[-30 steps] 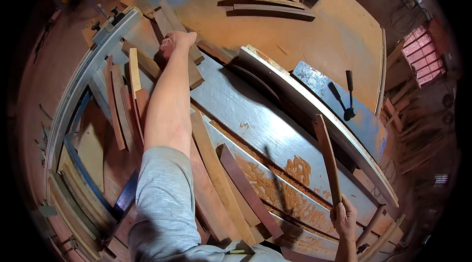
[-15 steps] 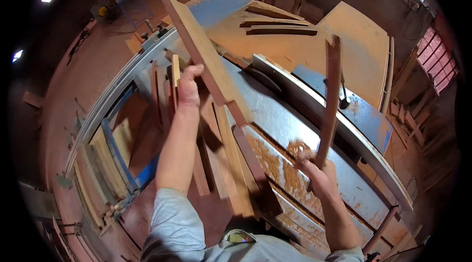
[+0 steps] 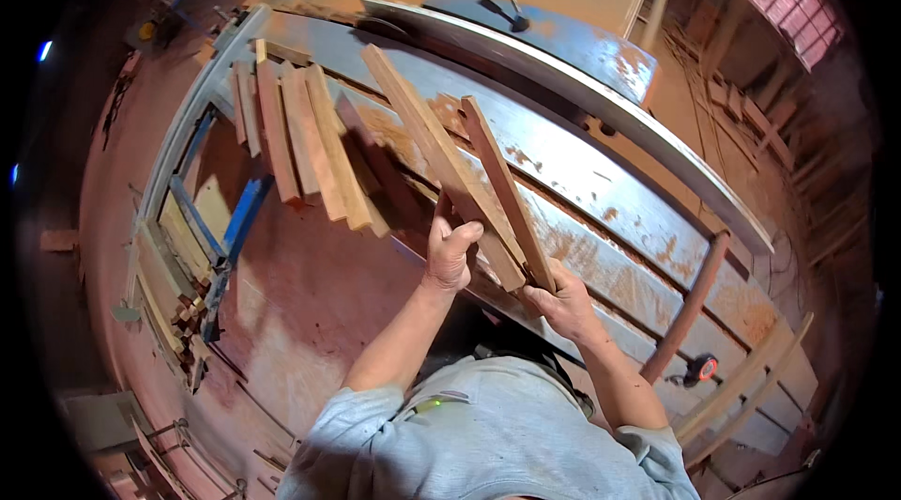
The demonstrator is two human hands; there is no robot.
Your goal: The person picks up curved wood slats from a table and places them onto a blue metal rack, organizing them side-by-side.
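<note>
In front of my body, my left hand [image 3: 450,254] is closed around the side of a long wooden board [image 3: 434,153], its thumb on top. The board slants away to the far left, raised over the metal table. My right hand [image 3: 565,305] grips the near end of a narrower, darker wooden strip [image 3: 503,183]. That strip lies alongside the board, nearly touching it at the near end and apart at the far end. My right fingertips sit close to the board's near end.
Several wooden pieces [image 3: 302,138] lie side by side on the left of the sawdust-strewn metal table [image 3: 648,256]. A long fence [image 3: 582,92] crosses behind. At right are a brown curved strip [image 3: 693,303] and a round red-and-black object [image 3: 702,369]. A blue frame [image 3: 246,218] stands left.
My hands have come together: the board is drawn nearer and the right hand's strip, held upright apart before, is now tilted beside it. The view has shifted, showing more of the near table.
</note>
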